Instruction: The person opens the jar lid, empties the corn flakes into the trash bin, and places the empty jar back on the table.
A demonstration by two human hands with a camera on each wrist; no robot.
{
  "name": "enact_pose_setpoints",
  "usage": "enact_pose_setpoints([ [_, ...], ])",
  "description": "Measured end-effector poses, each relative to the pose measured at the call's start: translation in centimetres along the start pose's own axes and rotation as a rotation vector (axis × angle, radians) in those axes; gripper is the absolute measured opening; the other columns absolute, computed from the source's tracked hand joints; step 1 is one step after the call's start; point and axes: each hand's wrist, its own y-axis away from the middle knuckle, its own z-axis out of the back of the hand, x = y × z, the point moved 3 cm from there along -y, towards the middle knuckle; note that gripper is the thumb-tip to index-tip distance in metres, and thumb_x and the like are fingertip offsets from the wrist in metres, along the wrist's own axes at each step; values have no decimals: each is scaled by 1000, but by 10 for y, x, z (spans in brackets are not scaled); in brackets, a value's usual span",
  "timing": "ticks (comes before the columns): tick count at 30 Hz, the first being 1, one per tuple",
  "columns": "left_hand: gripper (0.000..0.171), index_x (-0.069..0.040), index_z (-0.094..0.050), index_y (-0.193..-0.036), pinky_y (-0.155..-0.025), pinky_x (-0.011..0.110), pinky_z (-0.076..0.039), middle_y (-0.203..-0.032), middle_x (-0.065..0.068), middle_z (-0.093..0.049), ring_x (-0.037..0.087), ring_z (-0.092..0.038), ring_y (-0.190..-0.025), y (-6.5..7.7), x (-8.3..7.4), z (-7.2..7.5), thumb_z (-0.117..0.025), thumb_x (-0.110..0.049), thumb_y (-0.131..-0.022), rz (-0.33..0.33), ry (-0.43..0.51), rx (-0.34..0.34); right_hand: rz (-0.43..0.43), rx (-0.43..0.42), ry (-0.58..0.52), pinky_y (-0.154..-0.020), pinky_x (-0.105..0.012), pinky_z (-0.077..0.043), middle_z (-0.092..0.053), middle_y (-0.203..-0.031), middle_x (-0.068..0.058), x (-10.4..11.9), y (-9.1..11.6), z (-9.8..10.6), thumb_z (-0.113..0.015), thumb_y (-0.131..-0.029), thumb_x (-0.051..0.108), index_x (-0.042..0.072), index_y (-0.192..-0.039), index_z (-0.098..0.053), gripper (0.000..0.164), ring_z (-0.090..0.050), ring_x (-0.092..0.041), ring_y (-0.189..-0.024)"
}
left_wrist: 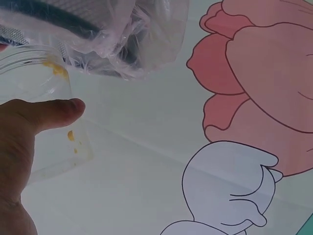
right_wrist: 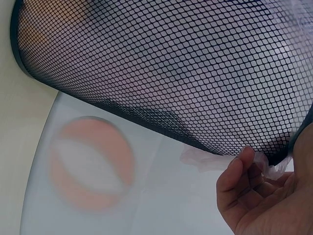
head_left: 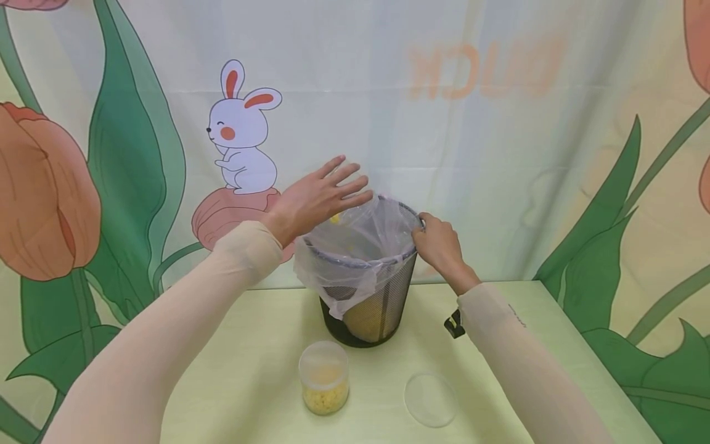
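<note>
A black mesh wastebasket (head_left: pixel 400 293) stands upright on the table, with a translucent plastic bag (head_left: pixel 327 274) folded over its rim. My left hand (head_left: pixel 316 198) is above the basket's left side, fingers spread. In the left wrist view that hand's thumb (left_wrist: pixel 58 112) lies along a clear jar (left_wrist: pixel 54 144) in its grip. Yellow residue sticks to the jar's wall, and its mouth points down at the bag. At the basket's right edge my right hand (head_left: pixel 440 246) grips the rim, its fingers (right_wrist: pixel 232 178) curled against bag and mesh from outside.
In front of the basket is a lidded clear jar (head_left: pixel 325 379) partly filled with yellow bits. To its right a clear round lid (head_left: pixel 430 401) lies flat on the table (head_left: pixel 249 345). A printed curtain (head_left: pixel 355 111) hangs close behind the basket.
</note>
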Motion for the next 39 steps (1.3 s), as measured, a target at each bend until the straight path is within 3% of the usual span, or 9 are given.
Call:
enact_pose_setpoints([
  [8,108,-26,-11,-158,-125,50,-4,-164,2,-18,30,-15,-153,-2,-2,-1,-82,-20,-77,-4,-28,0,-2,4,-8,-78,-45,-49,-64,-127,-22,-1,-1,0,-38,-95,20,3,-144,-47,53,-58,-31,-81],
  [14,103,-26,-12,-158,-125,50,-3,-163,3,-19,30,-16,-152,-3,-3,-1,-79,-20,-80,-31,-55,-2,-4,1,0,-85,-50,-51,-60,-133,-23,-1,-2,0,-38,-95,20,2,-144,-46,53,-63,-34,-94],
  [22,106,-28,-10,-158,-125,49,-3,-163,0,-20,27,-16,-152,-7,-10,1,-81,-24,-79,-96,-148,2,-2,-3,0,-72,-42,-47,-65,-122,-22,-2,-2,-1,-38,-95,21,3,-144,-46,54,-54,-27,-74],
  [27,105,-27,-10,-158,-125,49,-3,-163,0,-19,28,-15,-153,-8,-10,3,-80,-22,-80,-105,-137,-1,-6,5,-4,-69,-40,-44,-67,-117,-22,-2,-3,-4,-38,-95,21,3,-145,-45,53,-51,-26,-68],
  [31,104,-28,-10,-158,-125,49,-2,-164,0,-18,28,-14,-153,-7,-8,4,-80,-23,-81,-68,-126,-9,-5,-6,-5,-76,-43,-49,-62,-130,-22,-2,-3,-4,-39,-95,21,3,-144,-47,53,-57,-28,-80],
  [32,105,-28,-10,-158,-125,49,-3,-163,0,-18,28,-14,-153,-8,-8,4,-80,-23,-80,-67,-125,-9,-6,-1,-9,-75,-44,-49,-64,-126,-22,-2,-3,-4,-39,-95,21,3,-144,-46,53,-56,-28,-79],
  [37,105,-27,-9,-158,-125,49,-3,-164,0,-18,28,-14,-153,-7,-12,1,-80,-24,-81,-115,-108,1,-8,-7,0,-70,-41,-46,-66,-120,-22,-2,-4,-3,-39,-95,20,3,-144,-47,52,-53,-27,-74],
  [39,106,-27,-8,-159,-125,49,-3,-165,0,-16,28,-13,-153,-6,-12,0,-80,-24,-81,-106,-106,13,-7,-7,2,-70,-41,-46,-66,-123,-21,-1,-5,-3,-39,-95,20,3,-144,-47,52,-54,-27,-75],
])
